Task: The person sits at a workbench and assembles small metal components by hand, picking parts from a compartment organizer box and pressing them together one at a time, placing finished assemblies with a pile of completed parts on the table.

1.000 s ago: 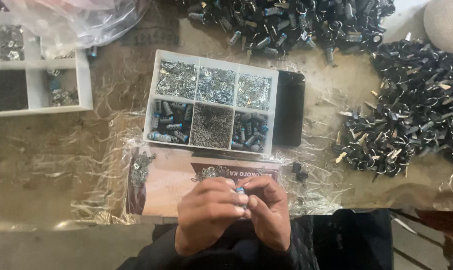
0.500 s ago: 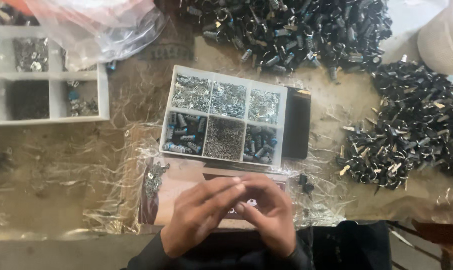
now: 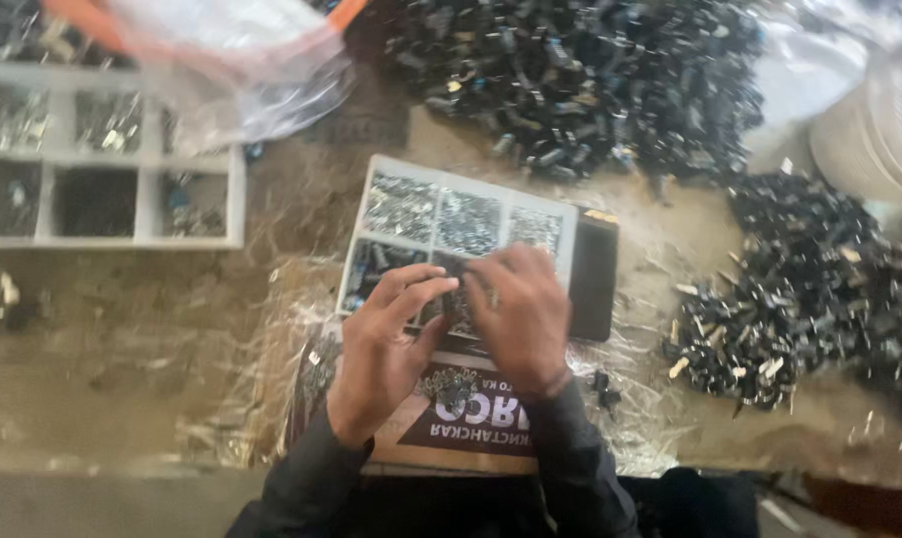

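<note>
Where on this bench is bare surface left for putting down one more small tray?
The widest free patch is the brown bench top below the white divided tray and left of the left hand. A narrower strip lies between that tray and the small compartment box. The right side and top are crowded with heaps of dark small parts.

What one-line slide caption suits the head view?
Both hands, left hand and right hand, meet over a white compartment tray of small metal parts, dark component piles beyond.
</note>
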Available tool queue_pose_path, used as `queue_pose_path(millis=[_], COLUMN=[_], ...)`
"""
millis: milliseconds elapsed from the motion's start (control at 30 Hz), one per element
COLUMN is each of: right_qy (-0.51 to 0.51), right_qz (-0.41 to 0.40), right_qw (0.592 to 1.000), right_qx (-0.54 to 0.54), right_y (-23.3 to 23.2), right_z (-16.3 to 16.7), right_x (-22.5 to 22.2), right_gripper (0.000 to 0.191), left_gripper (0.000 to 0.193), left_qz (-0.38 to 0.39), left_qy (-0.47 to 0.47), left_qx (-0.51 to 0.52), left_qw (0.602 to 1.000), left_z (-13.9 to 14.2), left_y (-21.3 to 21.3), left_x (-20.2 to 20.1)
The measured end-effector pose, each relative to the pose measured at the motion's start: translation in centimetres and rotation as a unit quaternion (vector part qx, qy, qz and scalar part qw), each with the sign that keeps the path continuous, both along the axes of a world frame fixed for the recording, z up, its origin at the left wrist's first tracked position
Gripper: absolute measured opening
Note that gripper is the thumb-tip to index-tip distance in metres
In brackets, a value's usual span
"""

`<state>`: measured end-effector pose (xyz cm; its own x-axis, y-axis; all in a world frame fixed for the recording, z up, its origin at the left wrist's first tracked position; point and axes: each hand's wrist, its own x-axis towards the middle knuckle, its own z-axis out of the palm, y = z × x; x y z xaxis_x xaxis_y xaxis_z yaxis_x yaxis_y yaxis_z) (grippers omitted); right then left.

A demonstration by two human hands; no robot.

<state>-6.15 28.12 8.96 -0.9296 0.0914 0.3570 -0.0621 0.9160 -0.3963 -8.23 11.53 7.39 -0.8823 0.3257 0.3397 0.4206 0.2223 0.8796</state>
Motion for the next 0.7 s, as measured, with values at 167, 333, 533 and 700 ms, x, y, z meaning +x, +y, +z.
queue_pose_path(millis=[167,333,533,700], right_qy=[-0.006,-0.055,-0.060,-0.084], right_qz=[-0.048,0.037,0.046,0.048], right_qw=[0.976,0.934,0.942,0.918], right_qx=[-0.212,-0.352,-0.326,-0.384], right_y=[0.1,0.6,0.8,0.9], right_z=[-0.8,-2.2,-3.2,-3.4], right_x=[1.6,1.4,1.4,1.3], right_gripper=[0.012,0.006,0.007,0.011], left_gripper=[0.040,0.042,0.041,0.040], left_qz=[0.012,0.012,0.005,0.007], left_qy=[-0.012,0.014,0.030,0.025], left_qx=[0.004,-0.002,0.006,0.006], left_qw=[1.000,1.000,1.000,1.000], left_z=[-0.8,-1.7,-2.1,-2.2], left_y=[-0.6,-0.5,-0.4,-0.5], left_x=[-0.4,-0.4,-0.6,-0.8])
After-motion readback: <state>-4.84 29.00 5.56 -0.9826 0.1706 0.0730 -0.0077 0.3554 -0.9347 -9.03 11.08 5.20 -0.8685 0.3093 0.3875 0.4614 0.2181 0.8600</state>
